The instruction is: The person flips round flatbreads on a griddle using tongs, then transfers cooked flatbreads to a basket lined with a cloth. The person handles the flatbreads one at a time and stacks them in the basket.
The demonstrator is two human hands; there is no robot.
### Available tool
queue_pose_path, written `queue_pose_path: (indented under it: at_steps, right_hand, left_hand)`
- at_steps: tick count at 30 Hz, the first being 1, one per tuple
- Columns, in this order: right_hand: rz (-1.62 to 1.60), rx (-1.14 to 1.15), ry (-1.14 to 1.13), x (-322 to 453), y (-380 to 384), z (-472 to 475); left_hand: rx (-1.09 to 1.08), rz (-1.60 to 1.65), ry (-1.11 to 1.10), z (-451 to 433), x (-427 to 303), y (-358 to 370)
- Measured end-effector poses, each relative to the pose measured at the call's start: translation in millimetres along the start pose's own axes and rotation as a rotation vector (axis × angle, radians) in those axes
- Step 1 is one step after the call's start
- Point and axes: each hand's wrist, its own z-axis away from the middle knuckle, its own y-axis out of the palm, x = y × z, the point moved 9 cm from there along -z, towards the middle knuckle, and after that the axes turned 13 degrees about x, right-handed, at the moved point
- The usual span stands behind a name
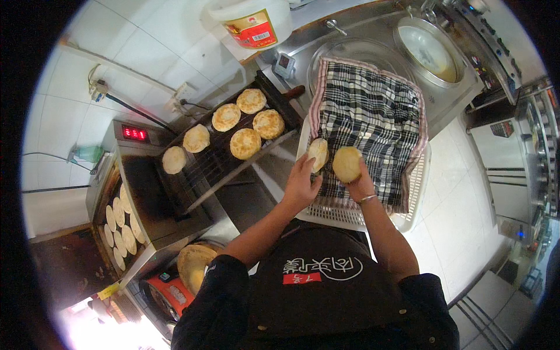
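Note:
Upright between the fingers and thumb of my left hand (302,183) is a pale round flatbread (318,155). My right hand (362,183), with a bracelet at the wrist, grips a second, yellower flatbread (346,164) from its right and lower edge. The two breads are a small gap apart, above a black and white checked cloth (367,113) with a pink striped border. The cloth covers most of a white plastic basket (413,210). To the left, several browned flatbreads (245,144) lie on a dark wire rack (197,173).
Left of the rack stands a conveyor oven (131,170) with a lit red display; pale dough rounds (119,212) sit at its other end. A white bucket (256,26), a small timer (284,64) and a round metal pan (431,52) stand along the back.

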Motion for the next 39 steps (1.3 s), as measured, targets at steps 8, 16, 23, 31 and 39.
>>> queue_pose_path:
  at_steps: [8, 16, 23, 31, 39]
  right_hand:
    - [0.74, 0.029, -0.203, -9, -5, -32]
    - [0.805, 0.097, -0.18, -15, -2, -35]
    - [1.003, 0.033, -0.086, -7, -5, -30]
    - [1.02, -0.078, -0.08, 2, -15, -12]
    - [1.093, -0.221, -0.015, 11, -38, 11]
  left_hand:
    - [0.153, -0.175, -0.048, -10, 1, 26]
    - [0.047, -0.129, -0.004, -14, -4, 8]
    - [-0.429, -0.393, -0.564, -8, 138, -154]
    - [-0.085, -0.452, -0.921, 0, 214, -160]
    - [-0.354, 0.107, -0.715, 16, 208, -165]
